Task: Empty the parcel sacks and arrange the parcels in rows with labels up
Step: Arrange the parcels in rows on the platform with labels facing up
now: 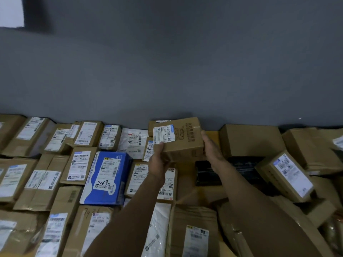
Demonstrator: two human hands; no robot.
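A small brown cardboard parcel (182,140) with a white barcode label on its top left is held in the air between both hands, near the grey wall. My left hand (158,160) grips its lower left corner, thumb on the label's edge. My right hand (211,149) presses flat against its right side. Below and to the left, several labelled parcels lie in rows, among them a blue box (106,178) marked 2490. No sack is in view.
A grey wall (167,71) rises right behind the back row. On the right lies a looser pile: a plain brown box (250,140), a black wrapped parcel (222,170) and a tilted labelled box (286,175). Parcels cover nearly all the floor.
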